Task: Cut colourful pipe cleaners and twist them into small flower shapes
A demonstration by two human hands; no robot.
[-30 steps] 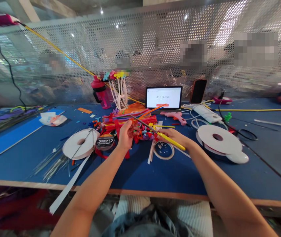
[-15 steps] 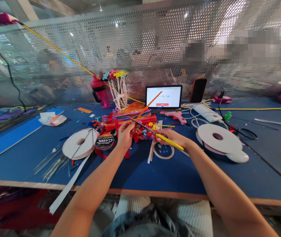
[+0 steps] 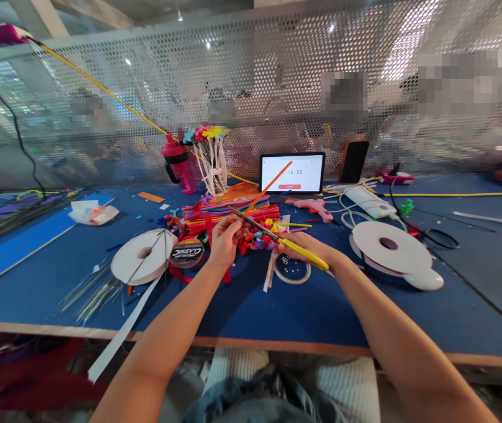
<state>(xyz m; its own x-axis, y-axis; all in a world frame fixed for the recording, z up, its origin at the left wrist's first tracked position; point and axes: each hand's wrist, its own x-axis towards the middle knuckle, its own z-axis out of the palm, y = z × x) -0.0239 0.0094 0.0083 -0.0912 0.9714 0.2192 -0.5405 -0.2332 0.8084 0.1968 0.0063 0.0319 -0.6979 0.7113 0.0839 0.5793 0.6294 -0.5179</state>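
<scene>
My left hand (image 3: 224, 239) pinches the lower end of an orange pipe cleaner (image 3: 272, 184), which slants up and right in front of the tablet. In my right hand (image 3: 307, 241) is a pair of scissors with yellow handles (image 3: 306, 254). Their dark blades point left and reach the pipe cleaner just by my left fingertips; whether they are parted is too small to tell. Behind both hands lies a pile of colourful pipe cleaners (image 3: 198, 226), with small red, purple and yellow curled pieces (image 3: 257, 239) beneath the blades.
White ribbon rolls (image 3: 134, 267) (image 3: 403, 244) lie left and right. Thin wires (image 3: 96, 302) are at the left front. Farther back stand a pink bottle (image 3: 188, 179), a vase of flowers (image 3: 215, 170), a tablet (image 3: 312, 161), a phone (image 3: 354, 163) and a pink glue gun (image 3: 314, 205).
The orange pipe cleaner's tip has shifted slightly right, and the scissors have tilted a little. My hands stay almost in place. The tablet's timer has advanced a second.
</scene>
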